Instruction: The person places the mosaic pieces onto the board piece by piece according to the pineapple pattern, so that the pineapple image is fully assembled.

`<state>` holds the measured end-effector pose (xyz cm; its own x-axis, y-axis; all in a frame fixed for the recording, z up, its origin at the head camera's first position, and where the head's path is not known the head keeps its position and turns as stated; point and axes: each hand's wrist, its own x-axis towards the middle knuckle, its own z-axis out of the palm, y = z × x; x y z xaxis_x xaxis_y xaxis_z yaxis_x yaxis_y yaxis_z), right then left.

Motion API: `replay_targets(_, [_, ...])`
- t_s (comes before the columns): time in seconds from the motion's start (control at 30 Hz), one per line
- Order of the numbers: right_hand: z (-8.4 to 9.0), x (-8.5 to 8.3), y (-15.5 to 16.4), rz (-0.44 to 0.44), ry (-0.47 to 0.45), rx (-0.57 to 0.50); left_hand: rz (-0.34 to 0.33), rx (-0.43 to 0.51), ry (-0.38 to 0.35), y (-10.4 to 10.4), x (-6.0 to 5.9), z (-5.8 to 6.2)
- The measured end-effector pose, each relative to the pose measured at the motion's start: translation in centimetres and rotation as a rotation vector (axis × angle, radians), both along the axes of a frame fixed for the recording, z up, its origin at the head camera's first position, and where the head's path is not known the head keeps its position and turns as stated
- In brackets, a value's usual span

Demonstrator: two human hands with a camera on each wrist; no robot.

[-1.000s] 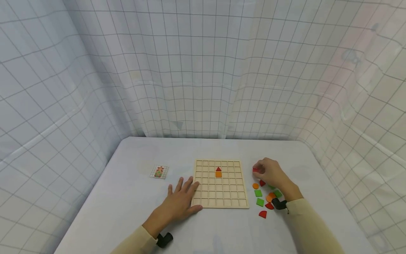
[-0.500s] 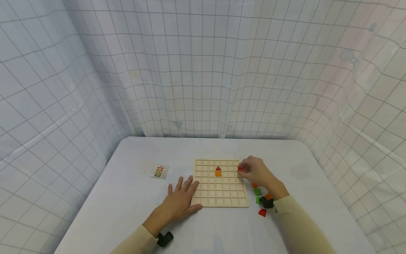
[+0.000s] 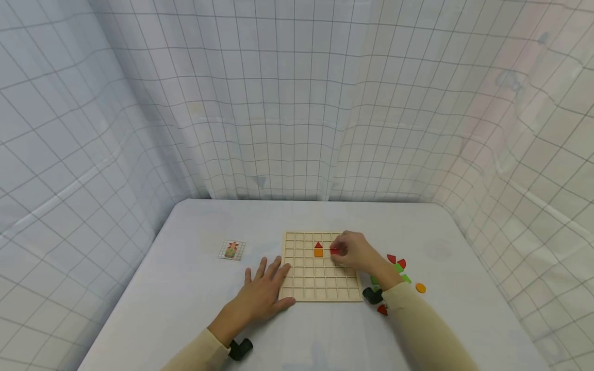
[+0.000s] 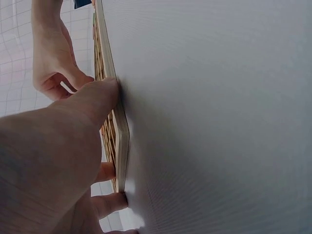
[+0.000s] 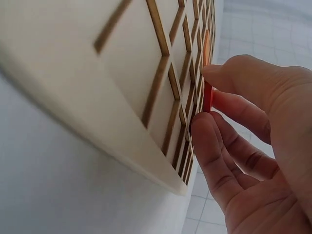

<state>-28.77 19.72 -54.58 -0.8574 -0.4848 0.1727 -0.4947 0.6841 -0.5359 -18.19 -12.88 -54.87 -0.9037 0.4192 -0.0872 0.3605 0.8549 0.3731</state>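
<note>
The right hand (image 3: 357, 252) is reaching over the wooden grid board (image 3: 320, 286) and pinching a small red piece (image 3: 334, 251) between thumb and fingertips (image 5: 209, 124). In the right wrist view the red piece is standing on edge in that pinch, its lower edge at or just above the board's cells; whether it is touching the wood cannot be told. From the head view it is sitting at the front of the hand, just beside an orange square (image 3: 318, 253), with 1 cell's width or so between them. A red triangle (image 3: 318, 245) is lying directly behind the orange square.

The left hand (image 3: 264, 293) is resting flat on the white table (image 3: 195, 288), fingers straight and spread, holding nothing; its fingertips are pressing against the board's left edge, as the left wrist view shows.

Loose red, green and orange pieces (image 3: 398, 265) are lying on the table to the right of the board, near the right forearm. A small picture card (image 3: 232, 250) is lying well apart, to the left of the board.
</note>
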Motion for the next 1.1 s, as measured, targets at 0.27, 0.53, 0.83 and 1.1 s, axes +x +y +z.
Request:
replay_targets(0.27, [-0.29,-0.28,-0.7,0.006,0.015,0.001,0.005,-0.008,-0.002,0.16,0.01,0.11])
replay_targets(0.53, [-0.19,-0.34,-0.73,-0.003,-0.007,-0.021,0.007,-0.018,0.001,0.34,0.04,0.23])
replay_targets(0.83, [-0.43,-0.67,-0.74,0.015,0.015,-0.03,0.017,-0.03,-0.007,0.43,0.02,-0.02])
replay_targets(1.1, [-0.79,-0.91,-0.99,0.036,0.039,-0.058,0.017,-0.041,-0.007,0.49,0.04,0.1])
